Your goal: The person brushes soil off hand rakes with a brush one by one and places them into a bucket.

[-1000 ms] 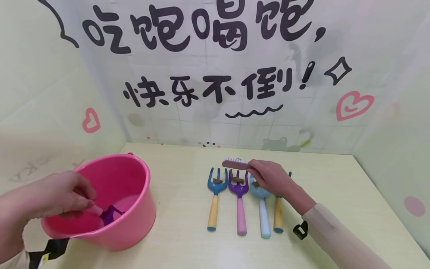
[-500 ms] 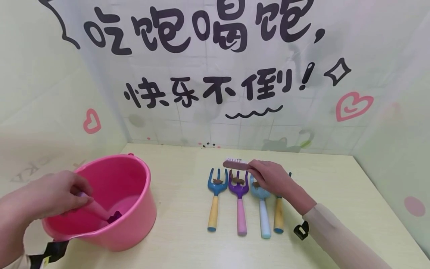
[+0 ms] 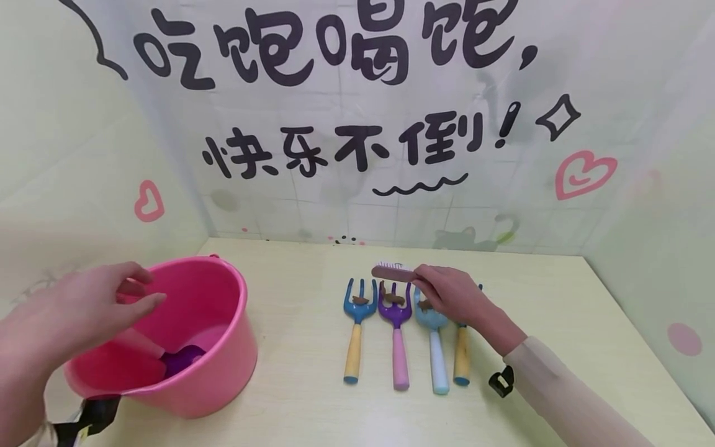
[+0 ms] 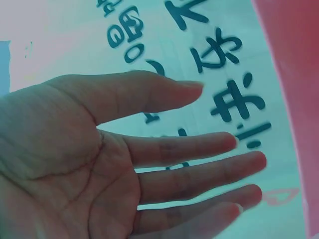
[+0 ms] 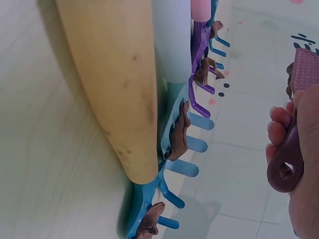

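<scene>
Freely, the left hand [image 3: 92, 304] hovers at the bucket rim [image 3: 242, 302].

My feed showed a pink bucket [image 3: 228, 366], a purple tool [image 3: 183, 360] with a pink handle, and a mauve brush [image 3: 391, 272] with white bristles. I made out two blue forks [image 3: 358, 315] with yellow handles, a purple fork [image 3: 397, 321] with a pink handle, a pale-blue fork [image 3: 432, 320] and brown scraps [image 3: 394, 299]. Black lettering [image 3: 362, 155] and pink hearts [image 3: 580, 180] patterned the whitish backdrop [image 3: 318, 217].
</scene>
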### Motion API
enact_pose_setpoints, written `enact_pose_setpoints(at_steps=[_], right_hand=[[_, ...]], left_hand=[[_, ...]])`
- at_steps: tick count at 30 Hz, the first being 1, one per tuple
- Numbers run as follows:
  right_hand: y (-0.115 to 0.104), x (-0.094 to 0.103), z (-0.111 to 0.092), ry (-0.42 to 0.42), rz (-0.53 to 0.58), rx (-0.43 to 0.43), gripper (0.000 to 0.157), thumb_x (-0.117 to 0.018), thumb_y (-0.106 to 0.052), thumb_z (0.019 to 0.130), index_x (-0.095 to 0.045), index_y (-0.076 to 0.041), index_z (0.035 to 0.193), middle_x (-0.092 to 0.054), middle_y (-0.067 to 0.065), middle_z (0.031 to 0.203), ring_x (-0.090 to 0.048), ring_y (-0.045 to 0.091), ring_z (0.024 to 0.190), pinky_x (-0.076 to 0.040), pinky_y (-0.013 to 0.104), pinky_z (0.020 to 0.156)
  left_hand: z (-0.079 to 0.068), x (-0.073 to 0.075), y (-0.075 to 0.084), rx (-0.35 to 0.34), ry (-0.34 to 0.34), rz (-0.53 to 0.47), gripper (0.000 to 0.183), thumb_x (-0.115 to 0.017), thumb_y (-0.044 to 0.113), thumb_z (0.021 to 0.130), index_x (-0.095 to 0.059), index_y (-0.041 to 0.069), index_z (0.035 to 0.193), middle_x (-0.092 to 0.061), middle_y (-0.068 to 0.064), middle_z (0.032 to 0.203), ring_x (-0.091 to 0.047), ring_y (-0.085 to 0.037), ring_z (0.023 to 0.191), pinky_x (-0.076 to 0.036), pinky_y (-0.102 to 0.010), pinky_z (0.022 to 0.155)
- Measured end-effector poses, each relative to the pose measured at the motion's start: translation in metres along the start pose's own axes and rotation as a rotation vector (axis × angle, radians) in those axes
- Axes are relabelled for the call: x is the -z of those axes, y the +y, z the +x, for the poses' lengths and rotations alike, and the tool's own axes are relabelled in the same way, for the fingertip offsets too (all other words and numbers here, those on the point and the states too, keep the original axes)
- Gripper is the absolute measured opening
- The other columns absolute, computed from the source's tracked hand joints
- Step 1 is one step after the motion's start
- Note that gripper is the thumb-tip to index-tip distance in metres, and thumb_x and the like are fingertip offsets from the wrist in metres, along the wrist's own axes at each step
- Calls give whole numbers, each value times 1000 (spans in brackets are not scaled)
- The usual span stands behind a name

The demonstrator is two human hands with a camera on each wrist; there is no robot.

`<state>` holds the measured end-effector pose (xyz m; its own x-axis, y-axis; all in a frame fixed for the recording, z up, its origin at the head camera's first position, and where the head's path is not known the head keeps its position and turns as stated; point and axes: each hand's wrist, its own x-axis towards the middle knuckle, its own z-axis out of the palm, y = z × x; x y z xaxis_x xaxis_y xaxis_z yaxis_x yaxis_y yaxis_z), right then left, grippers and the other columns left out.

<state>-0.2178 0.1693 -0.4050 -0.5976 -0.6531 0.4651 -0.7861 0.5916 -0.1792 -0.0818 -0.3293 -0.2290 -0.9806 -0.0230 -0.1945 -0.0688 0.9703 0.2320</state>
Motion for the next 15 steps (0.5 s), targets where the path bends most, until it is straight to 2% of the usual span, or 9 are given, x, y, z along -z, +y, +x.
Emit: enact_pose_setpoints(at_steps=[3,9,12,15], right_hand=[[1,1,0,-1,2,-2,7,-63,-18,103,-60,-13,107,-61,-7,81,-49,10,64,-46,30,59],[0,2,0,-6,7,-15,9,-67,-14,100,-60,-13,105,-59,-7,80,-49,10,64,-46,30,59],[0,1,1,-8,8,-19,9,-67,-13,99,-60,-13,105,-61,-7,81,-49,10,64,-47,30,60],[-1,0,2,-13,15,-24,10,-68,-12,99,-61,-13,105,-63,-6,82,-50,10,64,-48,30,60]], left_hand=[[-7,0,14,-24,45,-9,64,-77,35,90,-53,-12,126,-64,-29,108,-60,-50,95,-54,-56,65],[-20,-8,48,-165,180,-45,52,-73,39,94,-61,1,127,-71,-14,109,-67,-39,99,-53,-59,77],[-23,-12,68,-225,245,-89,43,-70,42,96,-65,8,123,-72,-6,107,-69,-32,98,-54,-55,81],[-26,-16,86,-263,288,-134,31,-69,38,98,-68,14,117,-72,0,104,-70,-24,95,-55,-51,81]])
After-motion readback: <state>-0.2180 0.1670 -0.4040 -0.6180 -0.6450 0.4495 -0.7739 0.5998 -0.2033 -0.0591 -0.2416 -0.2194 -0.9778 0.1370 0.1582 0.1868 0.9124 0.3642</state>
